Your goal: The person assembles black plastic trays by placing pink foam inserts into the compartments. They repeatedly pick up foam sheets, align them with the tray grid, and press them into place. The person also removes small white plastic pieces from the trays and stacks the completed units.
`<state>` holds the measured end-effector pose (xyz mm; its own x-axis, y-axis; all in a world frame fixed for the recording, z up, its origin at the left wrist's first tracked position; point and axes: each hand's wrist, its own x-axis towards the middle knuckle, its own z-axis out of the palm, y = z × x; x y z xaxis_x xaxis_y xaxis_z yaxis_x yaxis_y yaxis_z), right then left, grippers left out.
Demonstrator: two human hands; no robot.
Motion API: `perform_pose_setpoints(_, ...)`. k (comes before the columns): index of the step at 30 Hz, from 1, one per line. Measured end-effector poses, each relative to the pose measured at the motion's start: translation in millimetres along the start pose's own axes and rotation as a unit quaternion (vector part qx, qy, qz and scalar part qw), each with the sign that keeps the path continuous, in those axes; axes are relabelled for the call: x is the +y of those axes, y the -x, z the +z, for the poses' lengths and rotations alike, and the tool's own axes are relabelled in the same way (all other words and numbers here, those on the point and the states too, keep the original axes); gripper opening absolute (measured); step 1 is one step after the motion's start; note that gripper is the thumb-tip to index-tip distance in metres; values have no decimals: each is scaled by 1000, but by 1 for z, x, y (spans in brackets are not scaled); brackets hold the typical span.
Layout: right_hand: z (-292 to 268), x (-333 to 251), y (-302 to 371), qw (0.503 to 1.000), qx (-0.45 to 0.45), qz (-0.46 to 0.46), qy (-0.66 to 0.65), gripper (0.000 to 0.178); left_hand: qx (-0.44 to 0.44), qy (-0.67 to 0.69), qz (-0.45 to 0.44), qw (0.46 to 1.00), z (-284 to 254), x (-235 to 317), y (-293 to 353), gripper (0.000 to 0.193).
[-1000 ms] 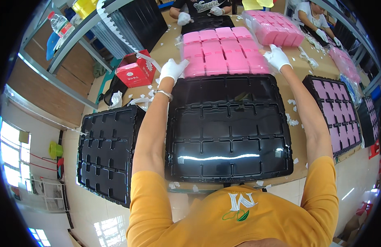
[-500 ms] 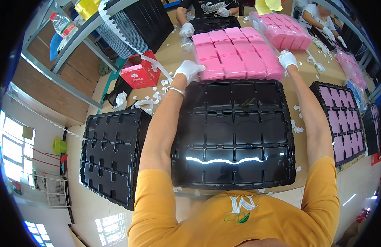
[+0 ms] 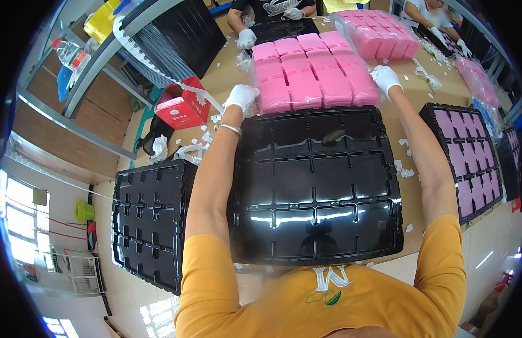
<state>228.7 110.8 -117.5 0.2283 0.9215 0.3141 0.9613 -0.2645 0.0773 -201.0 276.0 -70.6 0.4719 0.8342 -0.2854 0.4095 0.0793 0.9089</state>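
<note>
A clear plastic bag (image 3: 350, 97) wraps a pack of pink foam blocks (image 3: 306, 73), set in rows just beyond the large black tray. My white-gloved left hand (image 3: 242, 98) is at the pack's near left side, fingers curled at the bag's edge. On the opposite side my gloved right hand (image 3: 386, 80) has its fingers bent in against the bag. Between my forearms lies the black plastic tray (image 3: 351, 177), glossy and divided into shallow compartments. The pack's near edge sits by the tray's far rim. My fingertips are partly hidden.
Another stack of black trays (image 3: 151, 219) stands at left, near a red box (image 3: 185, 104). At right is a tray with purple blocks (image 3: 469, 158). A second pink pack (image 3: 379, 35) lies farther back. White scraps (image 3: 406, 169) dot the table. Two co-workers sit across.
The view has shifted slightly, so the pack and trays appear a little farther left. My left hand has drawn slightly away from the pink blocks, its fingers now more curled. Both hands stay beside the pack.
</note>
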Motion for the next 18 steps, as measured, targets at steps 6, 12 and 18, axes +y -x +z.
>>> perform_pose_setpoints(6, 13, 13, -3, 996, 58, -33, 65, 23, -39, -103, 33, 993, 2, 2, 8, 19)
perform_pose_setpoints(12, 5, 6, -55, 973, 65, 92, -201, 24, -48, -414, 150, 897, 25, 13, 5, 31)
perform_pose_setpoints(18, -26, -13, -55, 914, 260, 182, -252, 40, -65, -301, 112, 945, 43, -2, -23, 31)
